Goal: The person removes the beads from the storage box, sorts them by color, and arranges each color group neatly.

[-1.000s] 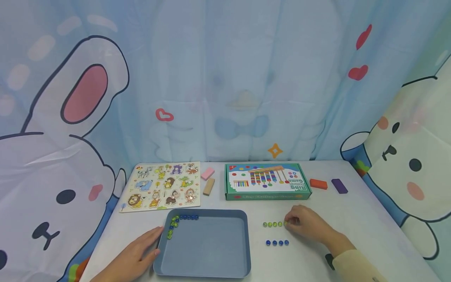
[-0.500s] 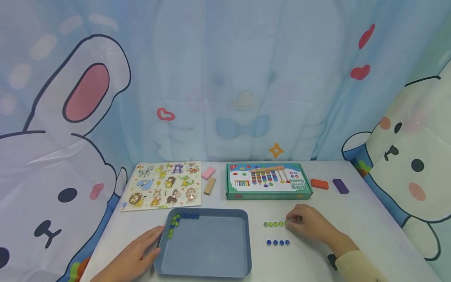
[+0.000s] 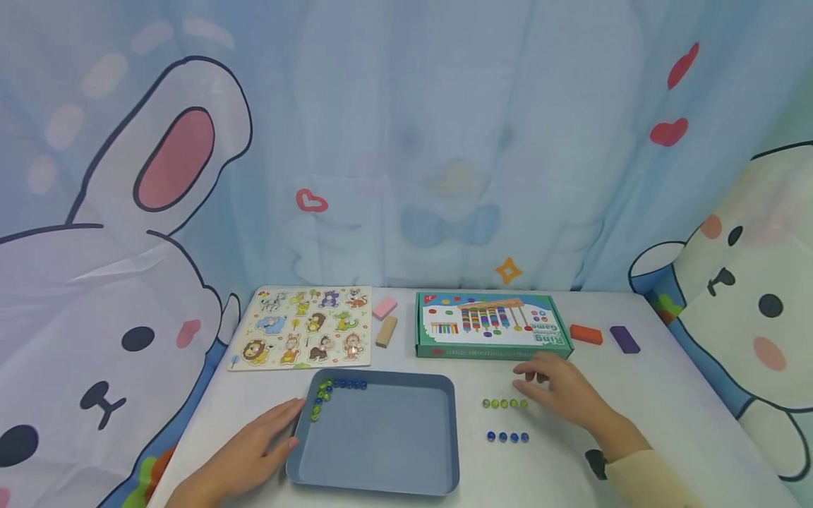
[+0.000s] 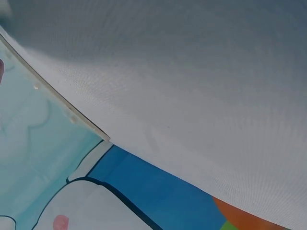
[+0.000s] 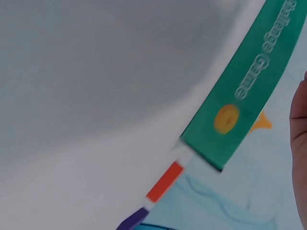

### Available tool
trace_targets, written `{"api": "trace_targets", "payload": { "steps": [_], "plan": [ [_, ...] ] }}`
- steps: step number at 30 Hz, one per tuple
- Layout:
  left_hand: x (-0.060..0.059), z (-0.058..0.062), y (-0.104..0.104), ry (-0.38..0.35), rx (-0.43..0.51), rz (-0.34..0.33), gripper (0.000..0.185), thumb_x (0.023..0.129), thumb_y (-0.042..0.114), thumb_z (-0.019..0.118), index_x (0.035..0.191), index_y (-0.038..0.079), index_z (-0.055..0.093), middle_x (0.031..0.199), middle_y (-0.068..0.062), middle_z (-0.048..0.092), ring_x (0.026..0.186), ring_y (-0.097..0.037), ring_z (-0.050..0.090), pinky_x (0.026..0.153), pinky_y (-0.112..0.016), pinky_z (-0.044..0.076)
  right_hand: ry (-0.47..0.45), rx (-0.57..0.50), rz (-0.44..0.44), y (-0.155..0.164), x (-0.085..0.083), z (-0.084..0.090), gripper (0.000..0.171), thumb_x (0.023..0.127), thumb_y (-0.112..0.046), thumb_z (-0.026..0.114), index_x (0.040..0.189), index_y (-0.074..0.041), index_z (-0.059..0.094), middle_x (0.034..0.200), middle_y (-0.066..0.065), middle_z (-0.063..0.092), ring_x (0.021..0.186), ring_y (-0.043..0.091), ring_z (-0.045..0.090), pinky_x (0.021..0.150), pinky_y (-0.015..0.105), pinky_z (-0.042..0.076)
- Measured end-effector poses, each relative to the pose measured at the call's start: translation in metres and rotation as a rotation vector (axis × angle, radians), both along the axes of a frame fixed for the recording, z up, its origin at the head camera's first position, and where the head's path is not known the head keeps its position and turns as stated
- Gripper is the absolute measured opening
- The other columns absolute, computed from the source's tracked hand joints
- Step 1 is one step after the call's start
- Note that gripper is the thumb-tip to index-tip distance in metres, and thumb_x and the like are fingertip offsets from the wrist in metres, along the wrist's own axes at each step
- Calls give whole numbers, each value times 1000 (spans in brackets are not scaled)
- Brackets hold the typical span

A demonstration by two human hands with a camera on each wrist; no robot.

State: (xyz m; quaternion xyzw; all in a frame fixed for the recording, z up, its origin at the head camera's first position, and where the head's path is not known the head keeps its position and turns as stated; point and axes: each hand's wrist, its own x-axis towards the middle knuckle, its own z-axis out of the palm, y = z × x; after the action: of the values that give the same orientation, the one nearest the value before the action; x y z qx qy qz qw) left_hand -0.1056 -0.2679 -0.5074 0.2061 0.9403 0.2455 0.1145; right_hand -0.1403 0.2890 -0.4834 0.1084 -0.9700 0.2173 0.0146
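My left hand (image 3: 257, 448) rests with its fingers extended along the left wall of a blue-grey tray (image 3: 381, 451). Inside the tray's far left corner, blue beads (image 3: 351, 384) line the back wall, and mixed green and blue beads (image 3: 317, 409) run down the left side. Right of the tray, a row of yellow-green beads (image 3: 504, 403) lies on the table, with a row of blue beads (image 3: 508, 437) nearer to me. Just above the right end of the green row hovers my right hand (image 3: 559, 388), its fingers loosely bent and nothing visible between them.
An animal puzzle board (image 3: 305, 328) lies behind the tray. Beside it are a pink block (image 3: 384, 308) and a wooden block (image 3: 386, 331). A green game box (image 3: 492, 328) stands behind the bead rows, with orange (image 3: 586, 334) and purple (image 3: 625, 339) blocks to its right.
My right hand has let go of the last green bead and lifted slightly up and away, so the row's right end shows. The left hand stays at the tray; the head view shifted a little.
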Motion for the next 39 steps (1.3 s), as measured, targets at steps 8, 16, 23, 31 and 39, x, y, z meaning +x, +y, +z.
{"api": "trace_targets", "payload": {
  "steps": [8, 16, 23, 31, 39],
  "plan": [
    [1, 2, 1, -7, 7, 0, 68, 107, 52, 53, 163, 15, 39, 166, -9, 44, 152, -36, 43, 121, -62, 39, 51, -72, 113, -64, -11, 16, 23, 93, -34, 80, 113, -24, 79, 97, -10, 65, 90, 10, 59, 76, 25, 56],
    [-1, -6, -2, 9, 0, -13, 68, 108, 53, 50, 163, 16, 39, 166, -9, 44, 152, -36, 44, 121, -62, 40, 59, -146, 321, -148, -30, 27, 26, 95, -36, 79, 118, -24, 78, 103, -4, 70, 98, 16, 64, 78, 23, 56],
    [-2, -7, -3, 9, -2, -9, 69, 107, 55, 51, 163, 17, 39, 166, -9, 44, 152, -36, 44, 121, -62, 40, 84, -36, 448, -211, -42, 23, 27, 94, -37, 80, 114, -19, 81, 97, -11, 69, 95, 8, 61, 81, 21, 55],
    [-2, -7, -2, -19, 10, -6, 70, 107, 56, 50, 164, 16, 37, 166, -8, 43, 153, -35, 43, 122, -62, 39, 78, 54, 503, -223, -42, 21, 25, 92, -37, 82, 110, -19, 82, 98, -10, 69, 91, 1, 56, 81, 18, 56],
    [-1, -4, -1, -13, 15, -13, 69, 107, 55, 49, 163, 15, 38, 166, -10, 43, 152, -37, 44, 120, -64, 40, 68, 12, 534, -233, -49, 41, 26, 95, -36, 79, 114, -18, 81, 99, -8, 68, 96, 11, 65, 83, 20, 56]
  ]
}}
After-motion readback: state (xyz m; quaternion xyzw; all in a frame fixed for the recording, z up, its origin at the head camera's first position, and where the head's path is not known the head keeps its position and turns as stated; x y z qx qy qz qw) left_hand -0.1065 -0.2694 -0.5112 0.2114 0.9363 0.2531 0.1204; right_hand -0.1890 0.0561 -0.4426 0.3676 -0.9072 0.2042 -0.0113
